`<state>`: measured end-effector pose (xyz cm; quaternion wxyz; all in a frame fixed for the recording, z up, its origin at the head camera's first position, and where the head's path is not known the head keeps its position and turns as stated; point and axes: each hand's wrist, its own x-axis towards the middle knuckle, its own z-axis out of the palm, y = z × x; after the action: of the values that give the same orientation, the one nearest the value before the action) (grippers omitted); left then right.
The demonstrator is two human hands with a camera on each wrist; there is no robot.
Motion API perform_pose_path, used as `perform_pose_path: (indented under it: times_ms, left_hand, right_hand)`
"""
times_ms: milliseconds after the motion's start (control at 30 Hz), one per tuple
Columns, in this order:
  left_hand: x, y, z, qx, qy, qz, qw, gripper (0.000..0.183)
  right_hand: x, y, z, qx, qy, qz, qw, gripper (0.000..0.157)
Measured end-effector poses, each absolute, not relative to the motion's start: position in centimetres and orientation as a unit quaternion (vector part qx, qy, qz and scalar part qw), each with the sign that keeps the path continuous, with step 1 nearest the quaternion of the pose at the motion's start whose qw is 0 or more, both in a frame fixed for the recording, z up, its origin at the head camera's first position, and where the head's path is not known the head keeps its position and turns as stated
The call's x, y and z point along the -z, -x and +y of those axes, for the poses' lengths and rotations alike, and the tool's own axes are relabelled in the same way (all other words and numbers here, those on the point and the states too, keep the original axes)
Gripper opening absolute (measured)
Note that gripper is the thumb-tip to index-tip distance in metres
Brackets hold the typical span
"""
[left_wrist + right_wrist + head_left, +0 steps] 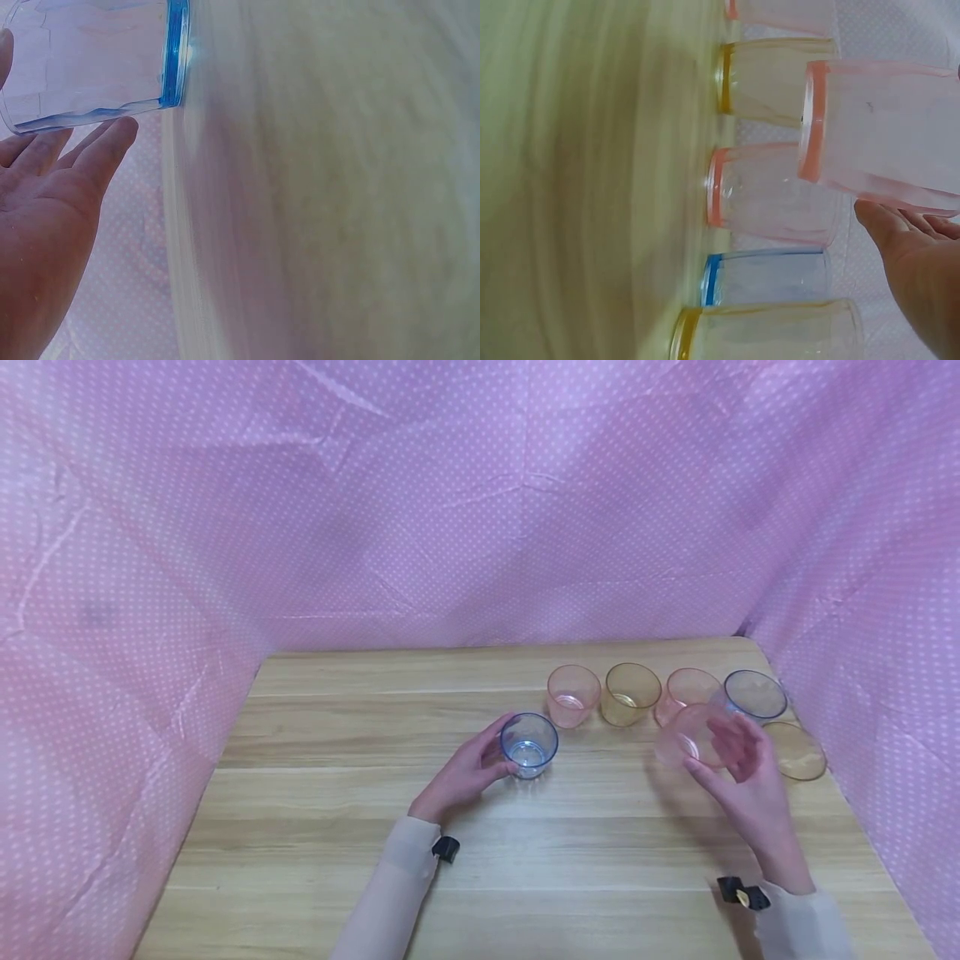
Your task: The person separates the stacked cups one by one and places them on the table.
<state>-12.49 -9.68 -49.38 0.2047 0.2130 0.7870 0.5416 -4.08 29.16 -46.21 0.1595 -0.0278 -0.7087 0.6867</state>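
Note:
My left hand (pixel 468 772) holds a clear blue-tinted cup (pixel 529 745) near the middle of the table, thumb on the near side and fingers round the far side. In the left wrist view the cup's thick blue base (pixel 175 56) is close to the tabletop; whether it touches is hard to tell. Raised above the table on the right, a clear pink cup (pixel 885 135) is gripped between the thumb and fingers of my right hand (pixel 753 785). Both held cups are upright, mouth up, and nothing shows inside them.
Behind the raised cup stand a pink cup (pixel 573 697), a yellow cup (pixel 632 695), another pink cup (pixel 681 689) and a blue cup (pixel 757 693). A second yellow cup (pixel 798 752) is near the right edge, partly behind my right hand. Pink dotted cloth (pixel 480 527) surrounds the wooden table (pixel 337 735).

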Motion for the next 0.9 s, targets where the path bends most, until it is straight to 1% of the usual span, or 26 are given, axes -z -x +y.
perform_pose_path:
  times_ms: [133, 500, 900]
  left_hand:
    - [49.4, 12.5, -9.6, -0.544, -0.212, 0.786, 0.205, 0.080]
    - [49.5, 12.4, -9.6, -0.547, -0.212, 0.785, 0.201, 0.079]
    - [49.5, 12.3, -9.5, -0.557, -0.211, 0.778, 0.200, 0.079]
  right_hand:
    - [46.6, 3.9, 29.8, -0.653, 0.034, -0.742, 0.147, 0.090]
    - [47.5, 3.8, 30.8, -0.549, 0.062, -0.825, 0.122, 0.084]
    - [48.1, 3.6, 31.4, -0.523, 0.061, -0.844, 0.100, 0.084]
